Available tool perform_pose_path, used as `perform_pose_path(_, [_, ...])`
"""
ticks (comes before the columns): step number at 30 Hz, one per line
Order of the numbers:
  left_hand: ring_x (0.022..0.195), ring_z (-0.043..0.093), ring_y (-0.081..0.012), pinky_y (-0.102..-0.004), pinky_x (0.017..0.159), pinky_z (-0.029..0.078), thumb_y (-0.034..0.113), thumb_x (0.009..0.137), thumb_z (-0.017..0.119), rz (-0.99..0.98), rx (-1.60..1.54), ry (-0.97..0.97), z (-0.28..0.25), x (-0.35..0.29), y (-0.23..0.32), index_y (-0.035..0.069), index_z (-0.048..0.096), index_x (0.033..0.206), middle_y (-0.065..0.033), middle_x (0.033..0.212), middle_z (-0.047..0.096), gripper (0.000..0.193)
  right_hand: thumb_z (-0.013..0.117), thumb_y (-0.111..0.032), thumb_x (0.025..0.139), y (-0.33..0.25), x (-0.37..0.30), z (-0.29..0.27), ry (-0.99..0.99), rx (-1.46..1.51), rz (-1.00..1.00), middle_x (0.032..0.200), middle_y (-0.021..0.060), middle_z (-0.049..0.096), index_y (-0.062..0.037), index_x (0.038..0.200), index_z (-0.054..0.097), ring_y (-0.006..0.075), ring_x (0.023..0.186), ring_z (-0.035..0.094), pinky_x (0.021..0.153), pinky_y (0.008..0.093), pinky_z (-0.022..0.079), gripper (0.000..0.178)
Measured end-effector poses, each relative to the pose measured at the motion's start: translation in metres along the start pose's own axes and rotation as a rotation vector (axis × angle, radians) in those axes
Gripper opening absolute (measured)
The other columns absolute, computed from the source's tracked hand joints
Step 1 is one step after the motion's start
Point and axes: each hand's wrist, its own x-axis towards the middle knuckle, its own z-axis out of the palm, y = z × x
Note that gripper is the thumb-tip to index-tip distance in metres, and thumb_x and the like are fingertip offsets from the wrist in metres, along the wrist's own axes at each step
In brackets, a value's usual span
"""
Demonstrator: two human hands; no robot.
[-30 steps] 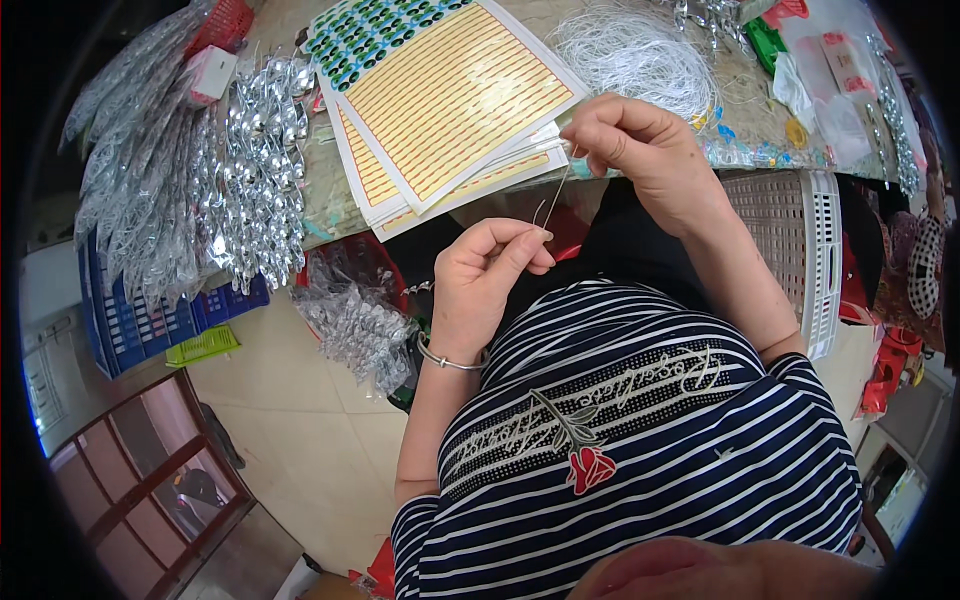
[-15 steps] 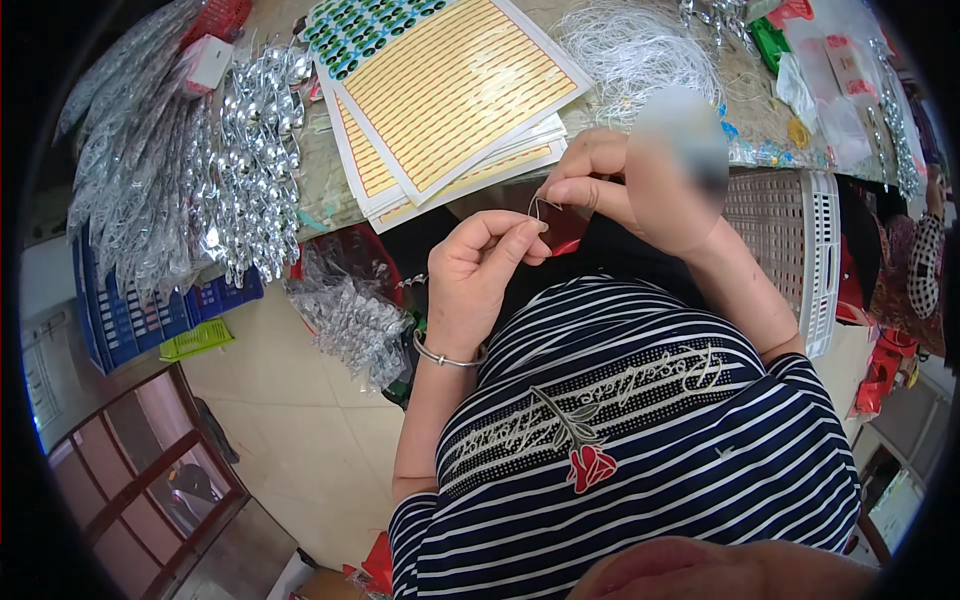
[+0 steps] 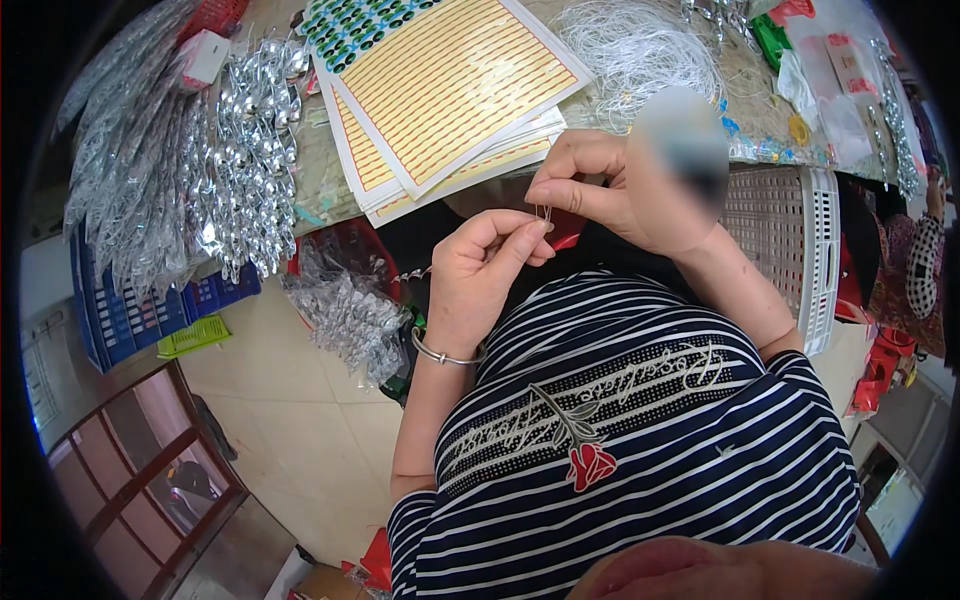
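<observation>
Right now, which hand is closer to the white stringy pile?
Right. The right hand is just below the white stringy pile in the picture; the left hand is farther away, lower and to its left.

Wearer's hands [image 3: 472,280]: two
Bracelet [image 3: 442,355]: one
String pile [image 3: 640,55]: one
Sticker sheets [image 3: 460,100]: at least two
White crate [image 3: 825,235]: one

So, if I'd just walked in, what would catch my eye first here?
Probably the shiny silver strips heaped at the picture's upper left, on the table. Next, the yellow striped sheets at top centre, with tangled white string to their right. Below the sheets, the left hand and right hand pinch a thin strand.
</observation>
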Motion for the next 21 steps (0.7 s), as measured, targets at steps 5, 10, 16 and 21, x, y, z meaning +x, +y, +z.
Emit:
perform_pose_path(5, [0.077, 0.064, -0.0139, -0.0245, 0.072, 0.052, 0.008, 0.093, 0.056, 0.02, -0.025, -0.039, -0.005, 0.0, -0.003, -0.005, 0.064, 0.102, -0.0104, 0.087, 0.067, 0.017, 0.067, -0.015, 0.087, -0.001, 0.001, -0.003, 0.081, 0.18, 0.095, 0.079, 0.0003, 0.065, -0.0028, 0.09, 0.07, 0.0058, 0.072, 0.059, 0.063, 0.0216, 0.049, 0.013])
perform_pose_path(10, [0.087, 0.064, -0.013, -0.0235, 0.074, 0.052, 0.01, 0.094, 0.056, -0.025, -0.173, -0.023, -0.004, 0.001, 0.001, -0.003, 0.056, 0.12, -0.0118, 0.104, 0.066, 0.029, 0.065, -0.012, 0.088, -0.009, 0.0, -0.004, 0.11, 0.216, 0.173, 0.081, 0.0014, 0.062, -0.0019, 0.087, 0.07, 0.006, 0.071, 0.057, 0.063, 0.0201, 0.047, 0.012])
perform_pose_path(16, [0.075, 0.062, -0.0104, -0.0214, 0.07, 0.051, 0.008, 0.09, 0.062, 0.057, -0.114, 0.034, 0.003, 0.011, 0.005, -0.003, 0.063, 0.107, -0.0088, 0.09, 0.068, 0.021, 0.064, -0.014, 0.088, -0.002, 0.0, 0.003, 0.099, 0.17, 0.042, 0.082, 0.0003, 0.062, -0.0022, 0.088, 0.07, 0.007, 0.076, 0.058, 0.068, 0.0212, 0.047, 0.013])
perform_pose_path(21, [0.072, 0.061, -0.0104, -0.022, 0.07, 0.051, 0.007, 0.088, 0.064, 0.041, -0.17, 0.113, 0.008, 0.008, 0.008, -0.003, 0.067, 0.097, -0.0064, 0.082, 0.067, 0.014, 0.064, -0.013, 0.089, 0.004, -0.002, 0.001, 0.089, 0.016, -0.099, 0.089, 0.0022, 0.058, -0.0019, 0.094, 0.07, 0.008, 0.075, 0.058, 0.063, 0.0206, 0.049, 0.014])
